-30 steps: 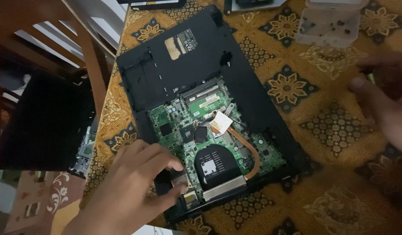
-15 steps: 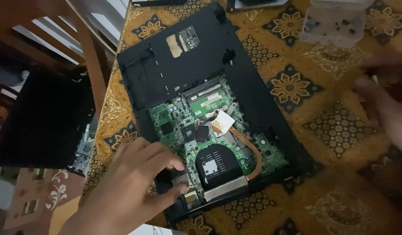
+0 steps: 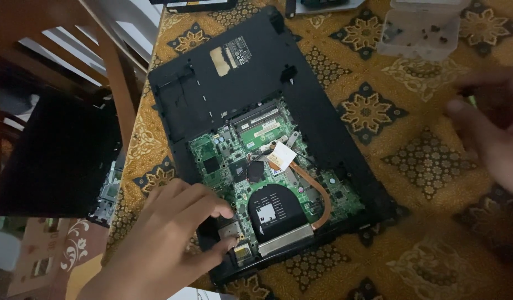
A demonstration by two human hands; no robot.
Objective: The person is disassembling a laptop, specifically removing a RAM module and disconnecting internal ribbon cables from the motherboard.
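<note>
While our left hand (image 3: 162, 244) pinches a small part beside the fan (image 3: 278, 208) on the opened laptop (image 3: 267, 139), our blurred right hand (image 3: 489, 128) hovers apart, grip unclear; lifting needs care.

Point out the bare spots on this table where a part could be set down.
Bare tablecloth lies between the opened laptop and the right hand, below the clear plastic box. More lies near the front edge, right of the laptop's corner. The left side is crowded: the left hand rests on the laptop, and the table edge is close.
</note>
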